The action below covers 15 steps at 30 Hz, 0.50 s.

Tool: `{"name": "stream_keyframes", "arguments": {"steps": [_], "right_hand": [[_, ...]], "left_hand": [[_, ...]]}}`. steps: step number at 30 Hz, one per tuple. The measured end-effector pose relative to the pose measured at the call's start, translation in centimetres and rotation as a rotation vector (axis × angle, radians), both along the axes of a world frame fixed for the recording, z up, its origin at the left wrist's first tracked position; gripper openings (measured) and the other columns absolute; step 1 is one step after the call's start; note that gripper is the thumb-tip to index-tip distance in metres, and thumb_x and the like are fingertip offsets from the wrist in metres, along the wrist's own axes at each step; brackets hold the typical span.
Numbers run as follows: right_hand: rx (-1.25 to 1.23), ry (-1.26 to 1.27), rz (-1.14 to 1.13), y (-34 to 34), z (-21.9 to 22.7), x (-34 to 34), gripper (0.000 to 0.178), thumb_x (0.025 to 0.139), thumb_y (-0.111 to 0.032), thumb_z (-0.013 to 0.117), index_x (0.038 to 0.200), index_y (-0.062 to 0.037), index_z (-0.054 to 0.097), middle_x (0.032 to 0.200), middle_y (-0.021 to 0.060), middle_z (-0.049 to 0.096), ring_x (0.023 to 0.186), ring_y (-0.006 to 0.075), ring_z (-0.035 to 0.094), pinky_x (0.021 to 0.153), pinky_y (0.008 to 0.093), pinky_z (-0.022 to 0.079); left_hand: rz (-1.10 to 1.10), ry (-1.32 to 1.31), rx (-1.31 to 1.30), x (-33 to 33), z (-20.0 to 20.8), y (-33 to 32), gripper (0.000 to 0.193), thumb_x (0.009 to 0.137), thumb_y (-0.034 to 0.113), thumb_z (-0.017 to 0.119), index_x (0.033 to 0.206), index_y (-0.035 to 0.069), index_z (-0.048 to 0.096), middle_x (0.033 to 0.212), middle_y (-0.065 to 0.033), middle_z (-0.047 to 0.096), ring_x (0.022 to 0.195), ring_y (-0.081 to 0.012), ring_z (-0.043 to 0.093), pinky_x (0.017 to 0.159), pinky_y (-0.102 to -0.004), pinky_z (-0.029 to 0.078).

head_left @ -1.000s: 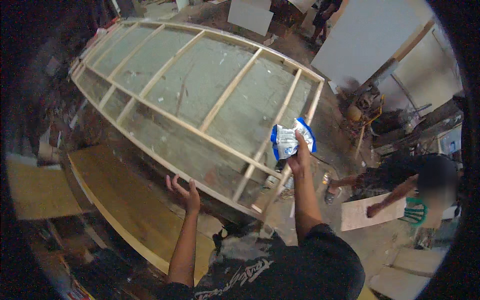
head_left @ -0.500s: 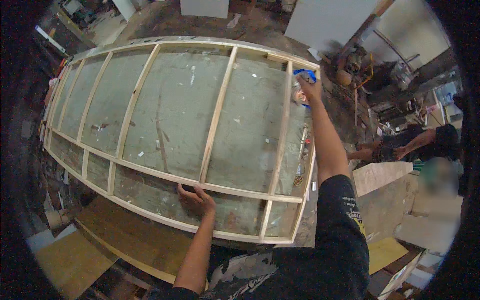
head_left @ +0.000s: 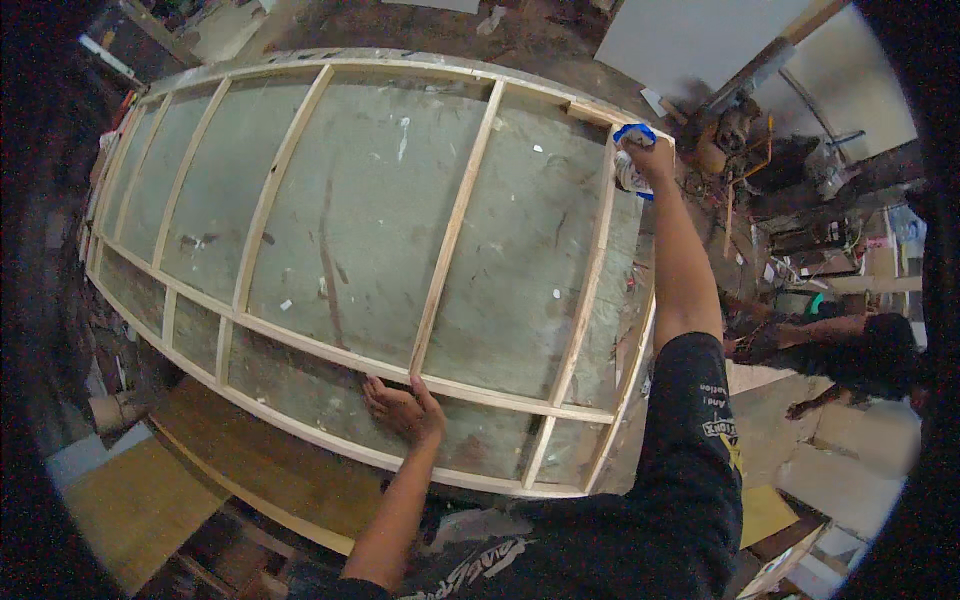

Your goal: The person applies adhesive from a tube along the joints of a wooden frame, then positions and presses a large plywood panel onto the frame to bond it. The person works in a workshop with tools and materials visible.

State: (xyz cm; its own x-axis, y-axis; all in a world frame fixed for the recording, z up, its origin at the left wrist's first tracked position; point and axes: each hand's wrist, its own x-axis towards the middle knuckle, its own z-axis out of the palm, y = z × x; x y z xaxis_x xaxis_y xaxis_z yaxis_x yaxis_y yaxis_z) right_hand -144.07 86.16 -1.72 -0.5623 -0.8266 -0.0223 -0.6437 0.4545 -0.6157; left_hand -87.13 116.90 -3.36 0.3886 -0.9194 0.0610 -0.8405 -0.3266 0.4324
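A large pale wooden frame (head_left: 456,230) with rails and several crosspieces lies flat on a worn grey-green table surface (head_left: 370,200). At its far right corner my right hand (head_left: 652,160) is closed around a blue-and-whitish plastic packet (head_left: 630,178), held just beside the last crosspiece. The packet's exact kind is unclear, and my fingers partly cover it. Closer to me, my left hand (head_left: 408,410) is open, palm up, its fingertips at the lengthwise rail (head_left: 330,352) near the foot of a crosspiece. It holds nothing.
Another person's arm and dark clothing (head_left: 840,345) show at the right. A yellowish board (head_left: 130,510) lies low at the left. White panels (head_left: 690,50) stand beyond the far right corner, with cluttered machinery (head_left: 735,135) near them. White specks dot the tabletop.
The whole view has shifted, so the frame sits farther right. My right hand stays at the far right corner with the packet. My left hand remains at the rail. The other person's arm has moved.
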Motion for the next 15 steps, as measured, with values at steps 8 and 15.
{"name": "stream_keyframes", "arguments": {"steps": [8,15], "right_hand": [[0.0,0.186,-0.056,6.7,0.0,5.6,0.061,0.072,-0.052,0.087,0.101,-0.0004,0.072,0.09,0.0215,0.074,0.087,0.0387,0.072,0.076,0.0481,0.055],[0.043,0.082,0.014,18.5,2.7,13.9,0.047,0.083,-0.051,0.079,0.092,-0.0047,0.076,0.079,0.0215,0.072,0.078,0.0401,0.072,0.069,0.0506,0.054]], "left_hand": [[-0.026,-0.077,-0.071,0.1,-0.5,-0.3,0.078,0.099,0.054,0.051,0.143,-0.007,0.033,0.15,-0.0341,0.038,0.143,-0.0508,0.032,0.119,-0.0618,0.021],[-0.021,-0.065,-0.052,0.1,-0.2,-0.2,0.076,0.099,0.055,0.051,0.143,-0.005,0.035,0.151,-0.0309,0.04,0.144,-0.0474,0.033,0.119,-0.0611,0.022]]}}
